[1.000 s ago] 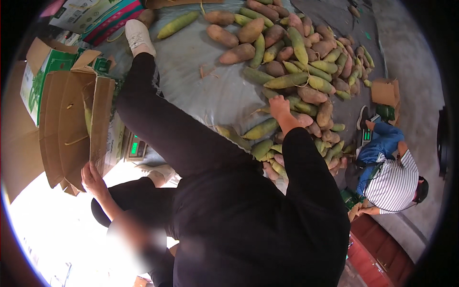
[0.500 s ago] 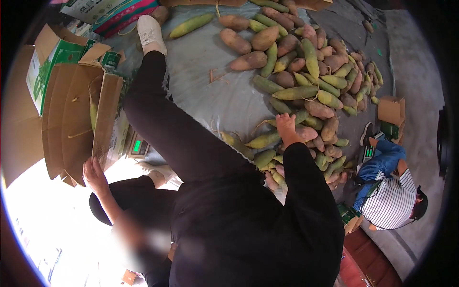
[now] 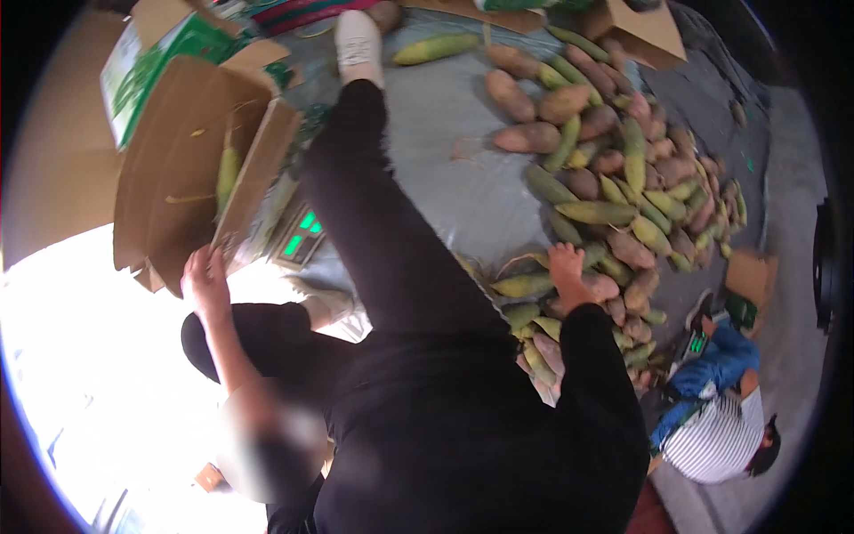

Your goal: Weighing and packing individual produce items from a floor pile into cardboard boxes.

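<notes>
My left hand (image 3: 206,280) is at the near edge of an open cardboard box (image 3: 178,169), with its fingers closed on the rim. One long green radish (image 3: 229,178) with a thin root lies inside that box. My right hand (image 3: 567,267) rests on the near side of a large heap, its fingers stretched over the vegetables and touching them; nothing is seen lifted in it. The heap mixes green radishes (image 3: 596,213) with pinkish-brown, sweet-potato-like roots (image 3: 631,249). Whatever lies under my right palm is hidden.
A scale with a lit green display (image 3: 301,233) stands beside the box. My outstretched leg (image 3: 400,231) lies between box and heap, on a grey sheet (image 3: 436,98). At the right, a co-worker in a striped shirt (image 3: 716,436) sits near another open carton (image 3: 750,276). A further carton (image 3: 636,31) stands behind.
The whole view has shifted, so box, leg and heap appear farther right. My left hand stays at the box edge, and my right hand stays on the heap. The co-worker leans lower.
</notes>
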